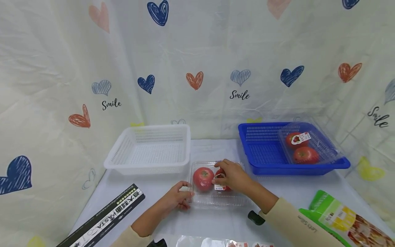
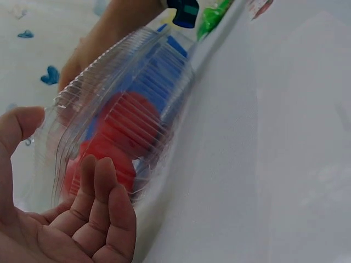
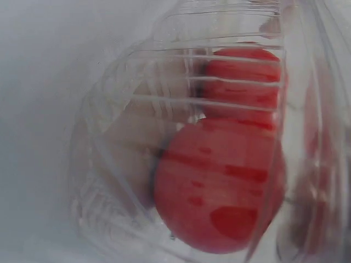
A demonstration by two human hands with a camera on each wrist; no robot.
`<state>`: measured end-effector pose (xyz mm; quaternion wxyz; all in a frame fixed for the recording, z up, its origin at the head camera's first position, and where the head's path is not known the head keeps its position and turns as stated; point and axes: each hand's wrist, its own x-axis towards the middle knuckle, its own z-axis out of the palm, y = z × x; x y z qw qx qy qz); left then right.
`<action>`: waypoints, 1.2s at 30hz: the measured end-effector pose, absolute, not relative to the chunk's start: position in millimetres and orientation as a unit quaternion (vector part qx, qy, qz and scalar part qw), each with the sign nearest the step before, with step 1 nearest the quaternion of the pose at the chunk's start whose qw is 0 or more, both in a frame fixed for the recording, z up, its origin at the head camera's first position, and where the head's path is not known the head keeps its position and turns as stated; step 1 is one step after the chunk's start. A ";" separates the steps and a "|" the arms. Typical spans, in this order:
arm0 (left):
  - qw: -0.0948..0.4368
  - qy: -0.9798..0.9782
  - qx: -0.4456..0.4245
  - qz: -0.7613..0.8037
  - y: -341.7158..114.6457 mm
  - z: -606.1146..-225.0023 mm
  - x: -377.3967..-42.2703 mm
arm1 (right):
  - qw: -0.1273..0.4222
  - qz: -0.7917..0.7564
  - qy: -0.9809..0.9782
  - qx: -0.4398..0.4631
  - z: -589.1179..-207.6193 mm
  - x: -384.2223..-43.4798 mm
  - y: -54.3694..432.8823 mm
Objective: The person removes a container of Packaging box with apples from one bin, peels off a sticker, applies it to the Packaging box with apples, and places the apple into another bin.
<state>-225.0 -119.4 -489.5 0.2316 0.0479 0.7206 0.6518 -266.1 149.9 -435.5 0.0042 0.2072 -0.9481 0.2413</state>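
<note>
A lidded clear plastic box (image 1: 210, 200) stands in front of me with two red apples (image 1: 203, 179) inside; they show through its ribbed wall in both wrist views. My right hand (image 1: 232, 175) is over the lid's right part, thumb on a white and red label (image 1: 220, 187) above the right apple. The index finger reaches toward the back, apart from the thumb. Part of the label and apple is hidden beneath that hand. Beside the box's left front corner is my left hand (image 1: 177, 197), fingertips right at its edge. In the left wrist view its thumb (image 2: 24, 123) stands wide of the loosely bent fingers.
A white basket (image 1: 148, 168) stands at back left. At back right, a blue basket (image 1: 262, 168) holds another clear box with a label and two apples (image 1: 306, 155). A black pasta box (image 1: 108, 216), a green food pouch (image 1: 339, 216) and a label sheet (image 1: 191, 242) lie nearer.
</note>
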 end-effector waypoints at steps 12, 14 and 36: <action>0.232 0.717 0.048 0.656 -119.8 -491.1 -222.7 | 0.047 0.254 -0.956 0.142 -440.6 -273.4 139.2; 0.232 0.716 0.048 0.656 -119.6 -492.0 -222.8 | 0.067 0.252 -0.955 0.142 -441.0 -273.5 140.0; 0.232 0.703 0.040 0.671 -118.2 -494.4 -220.0 | -0.083 0.252 -0.934 0.241 -426.9 -272.5 175.9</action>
